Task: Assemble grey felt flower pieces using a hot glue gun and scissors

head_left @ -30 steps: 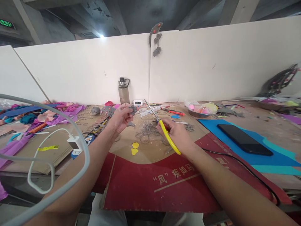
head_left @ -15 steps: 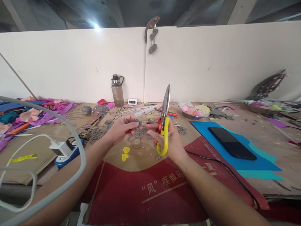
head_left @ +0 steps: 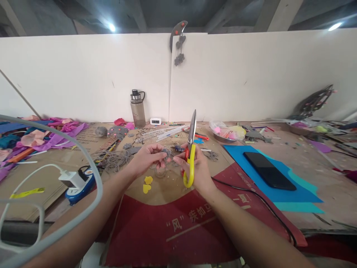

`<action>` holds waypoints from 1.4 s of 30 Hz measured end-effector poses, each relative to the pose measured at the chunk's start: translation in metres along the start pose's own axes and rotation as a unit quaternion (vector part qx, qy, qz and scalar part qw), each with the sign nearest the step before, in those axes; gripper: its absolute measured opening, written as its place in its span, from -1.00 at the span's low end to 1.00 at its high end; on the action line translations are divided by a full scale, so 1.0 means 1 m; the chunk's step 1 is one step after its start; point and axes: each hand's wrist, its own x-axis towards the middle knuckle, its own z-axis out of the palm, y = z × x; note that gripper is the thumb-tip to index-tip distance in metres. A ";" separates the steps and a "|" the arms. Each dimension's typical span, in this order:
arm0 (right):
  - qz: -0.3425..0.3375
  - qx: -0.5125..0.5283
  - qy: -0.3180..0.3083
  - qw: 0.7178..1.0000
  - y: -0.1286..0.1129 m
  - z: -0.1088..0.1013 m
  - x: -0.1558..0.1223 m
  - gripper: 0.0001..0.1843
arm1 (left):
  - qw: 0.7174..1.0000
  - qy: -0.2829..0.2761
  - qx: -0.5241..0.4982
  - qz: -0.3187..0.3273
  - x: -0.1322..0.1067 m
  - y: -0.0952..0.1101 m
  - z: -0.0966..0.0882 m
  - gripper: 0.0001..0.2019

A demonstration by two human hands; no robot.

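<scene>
With left hand (head_left: pixel 147 158) pinching the grey piece (head_left: pixel 167 153) and right hand (head_left: pixel 200 171) gripping scissors (head_left: pixel 192 154), we seemingly adjust it, next needing steadiness.

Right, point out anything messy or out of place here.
The grey yarn beside the left hand lies in a loose tangle instead of wound up, and the phone lies slantwise on the blue sheet, odd among craft scraps.
</scene>
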 end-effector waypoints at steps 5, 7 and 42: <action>0.018 -0.039 -0.080 0.996 0.000 -0.004 -0.002 -0.50 | 0.992 0.101 -0.039 0.062 0.002 0.009 -0.015 -0.76; 0.025 -0.070 -0.123 0.990 0.002 -0.001 -0.006 -0.53 | 0.987 0.121 -0.057 0.085 0.001 0.013 -0.020 -0.75; 0.020 0.113 0.042 0.993 -0.005 0.023 0.033 -0.41 | 0.961 0.208 0.114 0.139 0.004 0.020 -0.040 -0.75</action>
